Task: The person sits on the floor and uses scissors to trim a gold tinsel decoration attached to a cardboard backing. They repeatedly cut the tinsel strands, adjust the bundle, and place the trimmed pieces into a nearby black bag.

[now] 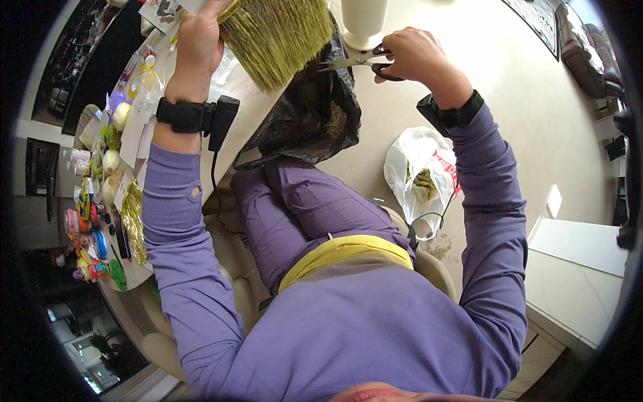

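My left hand (201, 42) grips the top edge of a gold-green fringe (276, 37), whose strands fan out to the right and downward. In my right hand (413, 53) is a pair of scissors (351, 62) with black handles, fingers through the loops. The blades are parted and point left, with their tips close to the fringe's lower right edge; whether they touch it I cannot tell. Below the fringe a black plastic bag (306, 118) hangs open by my knees, with some gold bits inside it.
On the left, a table (241, 123) holds gold tinsel (133, 221), white papers (134, 135), tubs and bottles. A white plastic bag (402, 156) with gold scraps lies on the floor at right. A white container (364, 20) stands beyond the scissors.
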The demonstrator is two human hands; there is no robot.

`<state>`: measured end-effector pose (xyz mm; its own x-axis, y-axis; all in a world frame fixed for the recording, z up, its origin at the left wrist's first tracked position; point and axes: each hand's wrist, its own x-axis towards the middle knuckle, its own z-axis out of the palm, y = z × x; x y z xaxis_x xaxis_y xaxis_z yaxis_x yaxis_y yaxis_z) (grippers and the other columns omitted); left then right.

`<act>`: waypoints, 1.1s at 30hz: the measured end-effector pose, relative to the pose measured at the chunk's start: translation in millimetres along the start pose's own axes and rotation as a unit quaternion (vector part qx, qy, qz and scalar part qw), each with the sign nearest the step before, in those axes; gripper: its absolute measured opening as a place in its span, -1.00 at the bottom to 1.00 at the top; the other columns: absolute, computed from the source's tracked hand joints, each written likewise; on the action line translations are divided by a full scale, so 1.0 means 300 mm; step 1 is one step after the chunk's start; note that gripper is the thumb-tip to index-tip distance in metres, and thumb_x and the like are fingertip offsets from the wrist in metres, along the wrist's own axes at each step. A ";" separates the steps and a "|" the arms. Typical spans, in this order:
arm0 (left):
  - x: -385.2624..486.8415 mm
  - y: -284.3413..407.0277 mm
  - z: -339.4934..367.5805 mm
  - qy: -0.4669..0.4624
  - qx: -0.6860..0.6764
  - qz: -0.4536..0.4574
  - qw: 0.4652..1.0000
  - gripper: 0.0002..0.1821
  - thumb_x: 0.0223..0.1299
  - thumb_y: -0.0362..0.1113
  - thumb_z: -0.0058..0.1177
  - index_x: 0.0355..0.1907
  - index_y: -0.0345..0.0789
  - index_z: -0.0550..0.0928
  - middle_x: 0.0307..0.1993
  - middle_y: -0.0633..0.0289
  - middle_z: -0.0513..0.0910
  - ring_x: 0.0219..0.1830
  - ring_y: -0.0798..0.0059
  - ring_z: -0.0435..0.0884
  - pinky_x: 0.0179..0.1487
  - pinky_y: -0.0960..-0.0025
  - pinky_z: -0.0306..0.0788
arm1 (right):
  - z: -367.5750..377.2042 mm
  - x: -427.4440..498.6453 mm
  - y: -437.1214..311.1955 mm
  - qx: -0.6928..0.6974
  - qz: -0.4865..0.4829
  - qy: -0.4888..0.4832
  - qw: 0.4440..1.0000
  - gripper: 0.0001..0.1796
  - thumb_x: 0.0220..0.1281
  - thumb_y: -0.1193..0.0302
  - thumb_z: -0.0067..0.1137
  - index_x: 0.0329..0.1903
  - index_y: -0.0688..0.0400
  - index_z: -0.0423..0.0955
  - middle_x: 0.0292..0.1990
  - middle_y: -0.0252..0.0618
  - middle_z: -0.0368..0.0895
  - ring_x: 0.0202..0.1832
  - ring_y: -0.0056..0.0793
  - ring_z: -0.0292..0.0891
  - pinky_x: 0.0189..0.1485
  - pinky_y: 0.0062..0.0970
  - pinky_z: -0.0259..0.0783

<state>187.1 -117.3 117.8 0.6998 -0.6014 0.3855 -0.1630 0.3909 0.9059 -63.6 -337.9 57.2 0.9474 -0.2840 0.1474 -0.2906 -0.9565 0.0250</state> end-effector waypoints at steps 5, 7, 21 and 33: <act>0.000 0.001 -0.001 0.010 0.002 -0.024 1.000 -0.54 0.31 -0.15 0.17 0.09 -0.47 0.53 0.02 0.13 0.61 -0.01 0.39 0.63 0.01 0.32 0.56 | 0.025 0.001 -0.018 0.024 -0.017 0.001 1.000 -0.42 -0.23 -0.13 0.46 -0.40 0.14 0.61 -0.53 -0.21 0.62 -0.36 -0.19 0.61 -0.29 -0.29 0.47; -0.002 0.001 -0.002 0.011 0.010 -0.013 1.000 -0.54 0.31 -0.14 0.18 0.08 -0.48 0.54 0.02 0.13 0.61 -0.01 0.39 0.63 0.00 0.33 0.56 | 0.025 0.012 -0.038 0.025 -0.044 0.014 0.999 -0.44 -0.22 -0.13 0.45 -0.43 0.14 0.61 -0.56 -0.22 0.61 -0.40 -0.20 0.60 -0.32 -0.30 0.46; 0.009 -0.014 -0.040 0.006 -0.011 -0.020 1.000 -0.56 0.31 -0.18 0.18 0.10 -0.44 0.53 0.02 0.14 0.61 0.00 0.37 0.64 0.03 0.30 0.57 | 0.036 0.011 -0.067 -0.029 -0.031 -0.016 0.999 -0.51 -0.21 -0.06 0.46 -0.52 0.14 0.63 -0.59 -0.20 0.61 -0.45 -0.16 0.61 -0.34 -0.26 0.48; 0.000 0.015 -0.025 -0.001 -0.006 -0.007 1.000 -0.56 0.35 -0.20 0.11 0.17 -0.43 0.48 0.07 0.10 0.60 0.03 0.35 0.63 0.03 0.34 0.57 | 0.082 -0.049 -0.001 -0.017 0.042 -0.053 0.998 -0.37 -0.24 -0.20 0.45 -0.38 0.14 0.63 -0.40 -0.30 0.68 -0.10 -0.25 0.59 -0.09 -0.29 0.51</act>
<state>191.6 -110.3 120.5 0.7010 -0.6082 0.3724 -0.1443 0.3903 0.9093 -74.2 -335.1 30.6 0.9276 -0.3709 0.0457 -0.3730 -0.9264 0.0514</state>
